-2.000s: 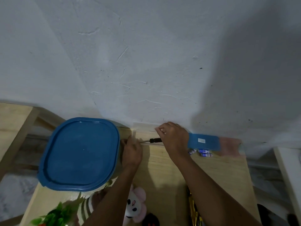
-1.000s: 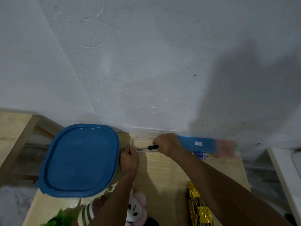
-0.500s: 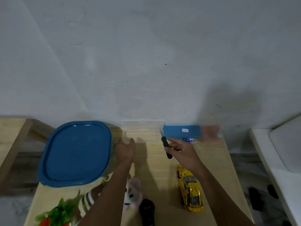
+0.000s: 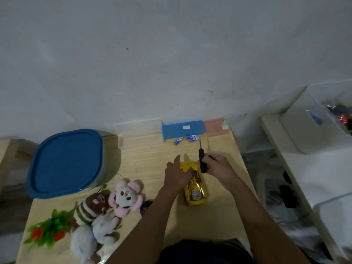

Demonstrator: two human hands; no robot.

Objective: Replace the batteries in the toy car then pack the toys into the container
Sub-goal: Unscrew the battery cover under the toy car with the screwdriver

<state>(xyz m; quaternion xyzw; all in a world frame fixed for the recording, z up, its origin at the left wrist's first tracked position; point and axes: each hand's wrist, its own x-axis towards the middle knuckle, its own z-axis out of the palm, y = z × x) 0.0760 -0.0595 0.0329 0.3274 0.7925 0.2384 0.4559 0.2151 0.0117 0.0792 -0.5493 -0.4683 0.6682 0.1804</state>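
A shiny yellow toy car [image 4: 195, 191] stands on the wooden table [image 4: 148, 161], nose pointing away from me. My left hand [image 4: 176, 173] lies on the car's front with the index finger stretched out. My right hand [image 4: 219, 167] grips a black-handled screwdriver [image 4: 202, 162] just right of the car's nose, tip pointing toward the wall. Three small blue and white batteries [image 4: 187, 139] lie near the wall. The container with the blue lid [image 4: 65, 161] stands at the table's left.
Plush toys [image 4: 114, 199], a plastic plant [image 4: 48, 228] and a black remote [image 4: 145, 206] lie at the front left. A clear tray [image 4: 137, 128], a blue box [image 4: 183, 128] and a pink box [image 4: 215, 125] line the wall. White furniture [image 4: 308, 155] stands to the right.
Both hands drew back from the clear tray at the wall to the yellow car. My right hand carried the screwdriver along, and my left hand came onto the car's front.
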